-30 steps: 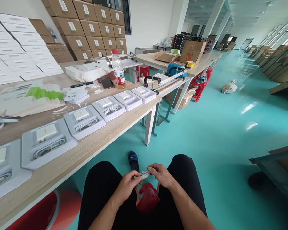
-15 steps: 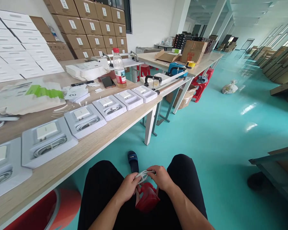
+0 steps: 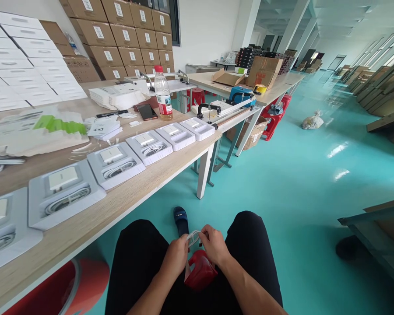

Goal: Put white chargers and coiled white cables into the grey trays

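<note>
Between my knees, a coiled white cable [image 3: 193, 237] is held up by both hands. My left hand [image 3: 177, 256] is closed around one side of the coil. The fingers of my right hand [image 3: 213, 245] pinch its other side, and a dark cable end hangs just below them. Under the hands is a red plastic stool [image 3: 201, 272] between my thighs. Along the table edge to the left stands a row of white trays [image 3: 67, 192] with white chargers [image 3: 63, 178]. Several hold a coiled cable [image 3: 68, 199]; the two farthest show no cable.
On the wooden table [image 3: 131, 205] stand a bottle [image 3: 163, 94], a phone [image 3: 147, 112], paper sheets [image 3: 36, 131] and stacked white boxes [image 3: 19, 61]. A red bin [image 3: 88, 284] sits under its near edge. Cartons [image 3: 124, 39] are piled behind.
My right hand has shifted slightly and turned at the coil, and a dark cable end now shows below its fingers. My left hand still grips the cable.
</note>
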Action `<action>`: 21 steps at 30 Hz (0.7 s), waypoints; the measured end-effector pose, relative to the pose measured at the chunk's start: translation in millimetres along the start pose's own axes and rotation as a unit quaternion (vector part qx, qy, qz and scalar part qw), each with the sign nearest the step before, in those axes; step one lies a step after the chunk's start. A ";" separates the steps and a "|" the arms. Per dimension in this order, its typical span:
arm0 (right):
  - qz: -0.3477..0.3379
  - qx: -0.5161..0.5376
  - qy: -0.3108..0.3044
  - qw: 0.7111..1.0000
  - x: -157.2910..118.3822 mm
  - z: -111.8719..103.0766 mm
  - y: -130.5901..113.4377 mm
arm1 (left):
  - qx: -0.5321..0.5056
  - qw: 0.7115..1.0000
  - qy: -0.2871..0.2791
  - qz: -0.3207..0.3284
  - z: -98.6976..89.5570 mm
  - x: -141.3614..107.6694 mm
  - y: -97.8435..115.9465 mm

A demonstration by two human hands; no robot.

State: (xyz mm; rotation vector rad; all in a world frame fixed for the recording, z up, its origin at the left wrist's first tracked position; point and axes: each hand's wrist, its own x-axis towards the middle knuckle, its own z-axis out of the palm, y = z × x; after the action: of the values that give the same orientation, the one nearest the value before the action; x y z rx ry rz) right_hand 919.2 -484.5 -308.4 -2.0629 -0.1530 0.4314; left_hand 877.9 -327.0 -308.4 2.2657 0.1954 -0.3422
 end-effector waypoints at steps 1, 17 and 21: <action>0.001 0.022 0.004 1.000 0.8 0.7 0.0 | 0.005 1.000 0.003 0.003 0.1 0.2 1.0; 0.072 0.185 0.007 0.980 10.6 13.1 7.9 | -0.232 0.971 -0.040 -0.039 6.2 5.1 -3.7; 0.060 0.188 0.050 0.979 14.3 10.9 8.7 | -0.288 0.956 -0.038 -0.048 7.8 4.0 -3.1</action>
State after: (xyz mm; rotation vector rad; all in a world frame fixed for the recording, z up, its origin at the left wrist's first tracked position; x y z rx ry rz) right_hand 928.0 -476.0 -324.3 -1.7206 0.1085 0.3960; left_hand 879.5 -330.7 -316.8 1.6684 0.3205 -0.3673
